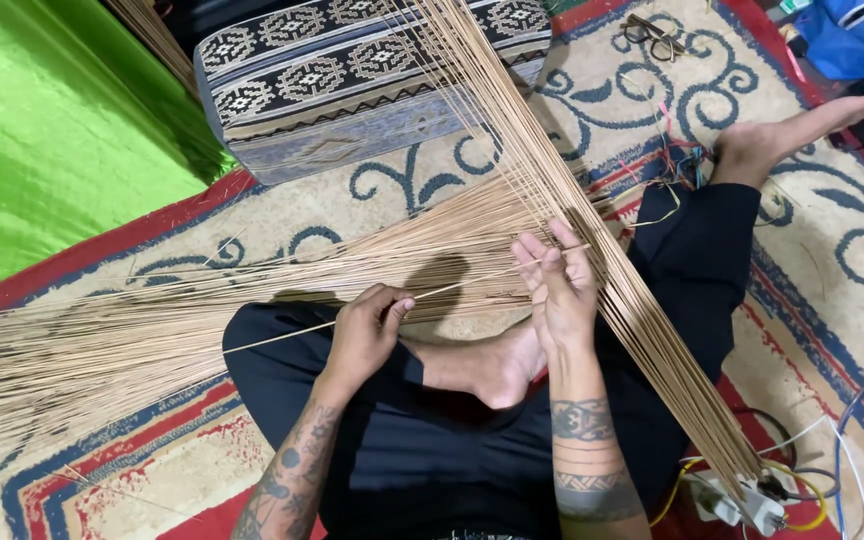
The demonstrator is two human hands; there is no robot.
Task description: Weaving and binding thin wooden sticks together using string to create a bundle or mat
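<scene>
A thin reed strip point(452, 290) is pinched in the left hand point(367, 335); the open right hand point(557, 290) touches crossed strips point(572, 230).

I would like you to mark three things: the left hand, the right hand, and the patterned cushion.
left hand point(364, 330), head view, on the back of the hand.
right hand point(560, 290), head view, on the palm side near the fingers.
patterned cushion point(332, 75), head view, on its top face.

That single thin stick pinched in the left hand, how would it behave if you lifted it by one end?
The single stick looks very thin for its length, so it would probably bow and feel almost weightless. Pinched in the left hand and reaching the right hand, it runs nearly straight, suggesting springy rather than limp.
</scene>
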